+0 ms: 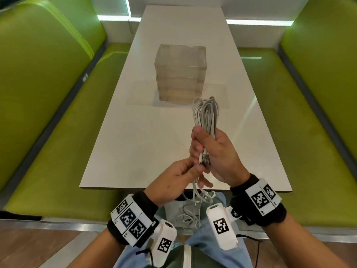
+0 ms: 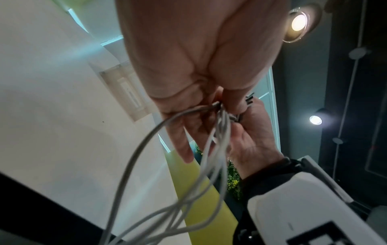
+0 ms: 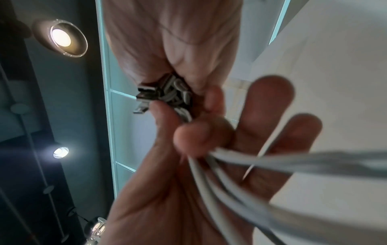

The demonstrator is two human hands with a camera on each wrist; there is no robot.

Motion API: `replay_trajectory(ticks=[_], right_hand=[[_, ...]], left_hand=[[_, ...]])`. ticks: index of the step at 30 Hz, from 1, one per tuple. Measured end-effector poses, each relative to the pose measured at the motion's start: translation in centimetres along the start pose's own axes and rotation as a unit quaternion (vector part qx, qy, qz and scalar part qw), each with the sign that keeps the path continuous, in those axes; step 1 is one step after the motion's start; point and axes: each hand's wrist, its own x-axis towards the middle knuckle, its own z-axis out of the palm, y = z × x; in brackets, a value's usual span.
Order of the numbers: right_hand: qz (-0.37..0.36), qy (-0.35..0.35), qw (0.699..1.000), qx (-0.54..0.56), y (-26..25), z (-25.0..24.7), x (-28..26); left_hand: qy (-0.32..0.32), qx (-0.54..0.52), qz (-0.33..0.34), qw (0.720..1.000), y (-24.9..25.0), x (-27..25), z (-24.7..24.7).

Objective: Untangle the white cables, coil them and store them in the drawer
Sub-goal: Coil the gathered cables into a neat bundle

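My right hand (image 1: 207, 146) grips a coiled bundle of white cables (image 1: 206, 111) upright over the near end of the table, loops at the top. The metal USB plugs (image 3: 144, 97) stick out under its fist. Just below, my left hand (image 1: 194, 168) pinches a cable strand between thumb (image 3: 199, 137) and fingers by the plugs. Loose cable (image 1: 190, 208) hangs from both hands past the table edge onto my lap; the same strands (image 2: 134, 159) trail down in the left wrist view. The clear drawer unit (image 1: 180, 74) stands mid-table with all its drawers closed.
The long white table (image 1: 135, 142) runs away from me between two green bench seats (image 1: 58, 151). The drawer unit sits beyond the hands. I am seated at the table's near edge, in light blue trousers.
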Motion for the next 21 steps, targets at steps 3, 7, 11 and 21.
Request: replay_trajectory(ticks=[3,7,11,21], right_hand=[[0.002,0.015,0.999,0.029,0.0,0.2,0.0],[-0.004,0.01,0.999,0.038,-0.2,0.4,0.0],[-0.005,0.007,0.999,0.035,0.1,0.4,0.0],[-0.047,-0.056,0.985,-0.156,-3.6,-3.4,0.2]], left_hand=[[0.003,-0.042,0.001,0.999,-0.1,0.0,0.4],[0.04,-0.09,-0.007,0.995,-0.3,0.0,0.8],[0.06,-0.088,-0.007,0.994,-0.2,-0.2,0.7],[0.02,-0.066,-0.06,0.996,1.0,-0.9,-2.0]])
